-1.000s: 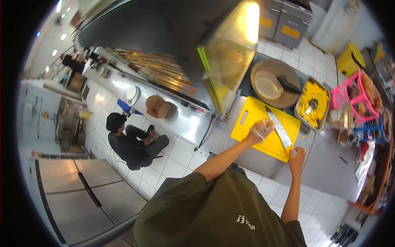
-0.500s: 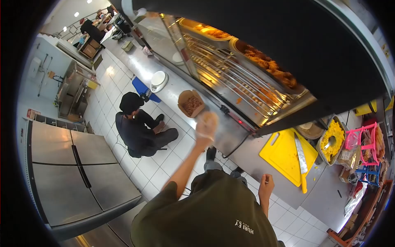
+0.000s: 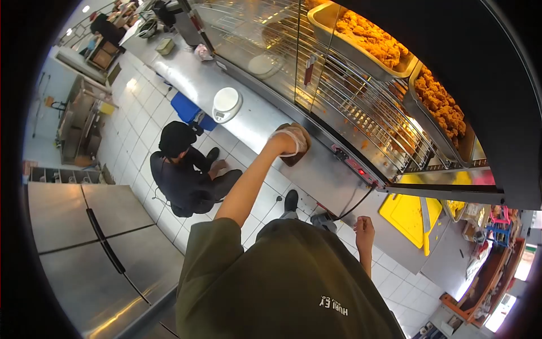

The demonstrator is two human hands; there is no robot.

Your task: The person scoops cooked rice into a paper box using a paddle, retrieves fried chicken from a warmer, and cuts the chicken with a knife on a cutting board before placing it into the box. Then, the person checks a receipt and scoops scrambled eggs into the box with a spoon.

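My left hand, in a clear plastic glove, reaches down into the mouth of a brown paper food box on the steel counter. Its fingers are hidden by the hand and the box, so I cannot see whether they grip anything. The box's contents are covered from view too. A white kitchen scale stands further left along the counter. My right hand hangs bare by the counter's front edge, its fingers curled in with nothing in them.
Trays of fried chicken sit in the heated glass cabinet behind the counter. A knife lies on a yellow cutting board at right. A person in black crouches at left, near a steel fridge.
My left hand has moved from beside the box into its opening, covering the brown crumbly food seen before. The view has shifted, and more of the cabinet's trays show. My right hand stays lowered.
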